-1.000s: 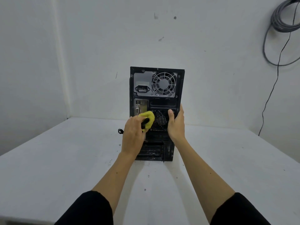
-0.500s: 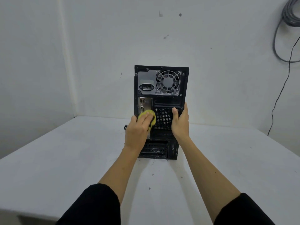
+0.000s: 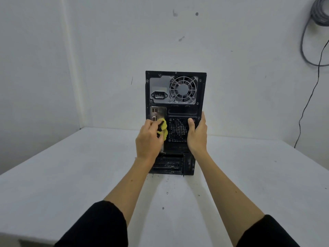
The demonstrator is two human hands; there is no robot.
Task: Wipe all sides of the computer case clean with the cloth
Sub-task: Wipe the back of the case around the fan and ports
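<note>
Computer case upright on table

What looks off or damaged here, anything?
Dark specks and crumbs litter the white table in front of the computer case, thickest at its base. The lower slot covers look grimy and scuffed. The case stands upright; the left hand holds the cloth, the right hand steadies the edge.
</note>
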